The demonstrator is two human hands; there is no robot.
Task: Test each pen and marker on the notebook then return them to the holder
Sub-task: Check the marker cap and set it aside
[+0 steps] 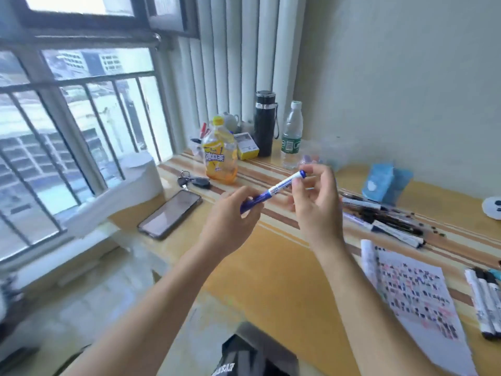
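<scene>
I hold a blue and white marker [273, 190] in the air above the desk with both hands. My left hand [230, 213] grips its blue cap end. My right hand [314, 196] pinches the white barrel near the other blue end. The notebook [412, 294], covered in small coloured test marks, lies open at the right. A pile of dark pens and markers [385, 218] lies beyond it, and a few white markers [485, 297] lie at the right edge. A clear holder [199, 147] with a red pen stands behind the yellow bottle.
A yellow drink bottle [219, 156], black flask [264, 123], water bottle [292, 137] and small yellow box [245, 146] stand at the back. A phone [170, 213], keys [193, 181], a tissue roll [141, 175] and a blue tissue pack [385, 183] lie on the desk [271, 267].
</scene>
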